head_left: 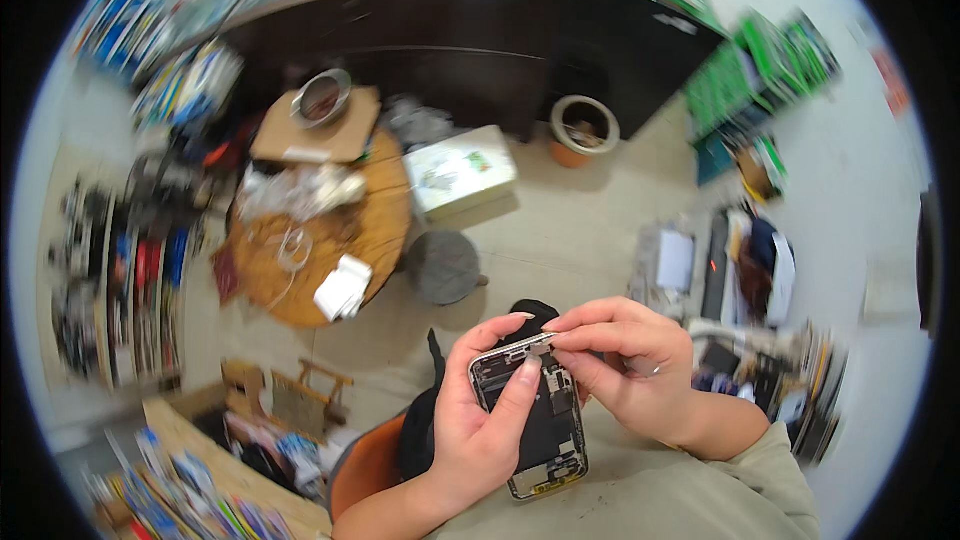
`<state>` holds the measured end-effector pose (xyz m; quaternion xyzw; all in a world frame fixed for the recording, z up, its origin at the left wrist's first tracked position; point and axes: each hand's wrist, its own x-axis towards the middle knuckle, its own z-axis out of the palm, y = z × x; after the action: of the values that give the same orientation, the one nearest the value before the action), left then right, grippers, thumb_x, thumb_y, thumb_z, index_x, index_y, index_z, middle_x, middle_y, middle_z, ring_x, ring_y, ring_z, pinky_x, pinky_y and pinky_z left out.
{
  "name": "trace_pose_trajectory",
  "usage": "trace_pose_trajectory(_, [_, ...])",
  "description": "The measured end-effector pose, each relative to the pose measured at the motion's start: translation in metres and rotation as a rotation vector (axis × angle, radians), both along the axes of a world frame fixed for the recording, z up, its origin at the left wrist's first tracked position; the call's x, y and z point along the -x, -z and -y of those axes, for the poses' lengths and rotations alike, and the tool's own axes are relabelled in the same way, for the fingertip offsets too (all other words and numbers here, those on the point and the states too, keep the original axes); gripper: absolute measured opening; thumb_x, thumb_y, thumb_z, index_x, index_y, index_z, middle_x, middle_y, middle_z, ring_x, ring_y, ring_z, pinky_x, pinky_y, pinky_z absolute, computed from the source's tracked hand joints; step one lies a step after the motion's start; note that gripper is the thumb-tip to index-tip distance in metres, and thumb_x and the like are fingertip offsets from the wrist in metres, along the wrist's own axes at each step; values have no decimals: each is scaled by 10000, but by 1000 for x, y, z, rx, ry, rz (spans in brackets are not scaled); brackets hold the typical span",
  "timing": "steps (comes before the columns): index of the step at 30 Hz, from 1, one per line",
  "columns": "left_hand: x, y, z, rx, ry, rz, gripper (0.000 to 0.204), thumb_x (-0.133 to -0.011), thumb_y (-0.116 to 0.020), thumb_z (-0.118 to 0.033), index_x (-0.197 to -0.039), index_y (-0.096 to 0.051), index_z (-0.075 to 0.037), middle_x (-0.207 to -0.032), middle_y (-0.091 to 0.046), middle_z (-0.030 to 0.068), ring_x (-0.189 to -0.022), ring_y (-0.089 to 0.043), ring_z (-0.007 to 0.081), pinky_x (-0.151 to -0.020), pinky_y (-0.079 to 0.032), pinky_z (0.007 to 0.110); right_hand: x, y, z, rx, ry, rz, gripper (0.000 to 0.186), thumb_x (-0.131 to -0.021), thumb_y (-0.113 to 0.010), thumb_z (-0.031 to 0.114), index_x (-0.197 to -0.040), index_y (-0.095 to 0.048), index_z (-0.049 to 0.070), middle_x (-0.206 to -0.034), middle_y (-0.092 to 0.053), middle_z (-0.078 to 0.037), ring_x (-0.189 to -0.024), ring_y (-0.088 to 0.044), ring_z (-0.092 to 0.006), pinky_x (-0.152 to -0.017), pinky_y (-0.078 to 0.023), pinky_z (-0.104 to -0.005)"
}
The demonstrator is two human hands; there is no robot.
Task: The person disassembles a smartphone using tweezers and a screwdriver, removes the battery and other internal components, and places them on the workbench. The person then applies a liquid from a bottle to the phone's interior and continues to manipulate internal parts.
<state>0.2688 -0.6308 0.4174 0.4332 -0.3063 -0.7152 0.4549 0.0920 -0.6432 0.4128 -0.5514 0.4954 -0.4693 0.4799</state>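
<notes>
An opened smartphone (548,430) lies in my left hand (478,415), its dark insides and silvery frame facing up. The left fingers wrap its upper left edge, and the thumb presses on the inside near the top. My right hand (632,365) is closed in a pinch at the phone's top edge, close to the left thumb tip. A small pale piece (541,348) shows at those fingertips; whether the right fingers grip it or only touch it is unclear. Something shiny sits by the curled right fingers, too small to name. A yellowish strip (552,487) marks the phone's lower end.
Beyond my hands stand a grey round stool (443,268) and a round wooden table (385,195) with plastic bags and a cable. A white box (462,175) and a bin (570,153) are on the floor. Stacked goods line both sides; an orange chair (370,465) is at lower left.
</notes>
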Motion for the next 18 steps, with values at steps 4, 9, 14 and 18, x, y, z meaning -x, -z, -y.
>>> trace_pose_trajectory(4, [-65, -17, 12, -9, -316, 23, 399, -1049, -569, -54, -1425, -442, -11, -1176, -667, 106, -1012, -669, 138, -906, -566, 306, -77, -16, 68, -93, -335, 72, 228, -881, -707, -118, -1065, -762, 5, -1102, -724, -116, -928, -721, -184, -776, -598, -275])
trace_pose_trajectory(9, [-151, -13, -4, 7, -703, 94, 383, -1041, -589, -52, -1398, -464, 3, -1181, -662, 111, -1019, -655, 129, -898, -546, 281, -201, -14, 107, -41, -732, 33, 228, -874, -682, -119, -1063, -746, -8, -1101, -714, -126, -940, -714, -196, -783, -590, -292])
trace_pose_trajectory(14, [-230, -4, -38, 27, -1063, 255, 377, -1036, -604, -55, -1385, -480, 17, -1176, -665, 106, -1012, -650, 118, -904, -534, 270, -330, 0, 111, -6, -1099, 40, 273, -814, -674, -131, -1051, -733, -10, -1090, -719, -137, -971, -710, -228, -828, -576, -325])
trace_pose_trajectory(18, [-277, 2, -65, -10, -1218, 315, 369, -1036, -608, -59, -1377, -492, 18, -1177, -666, 98, -1018, -646, 114, -912, -524, 263, -405, 5, 100, 71, -1287, 3, 278, -805, -644, -137, -1043, -722, -17, -1078, -717, -145, -976, -705, -233, -849, -566, -322])
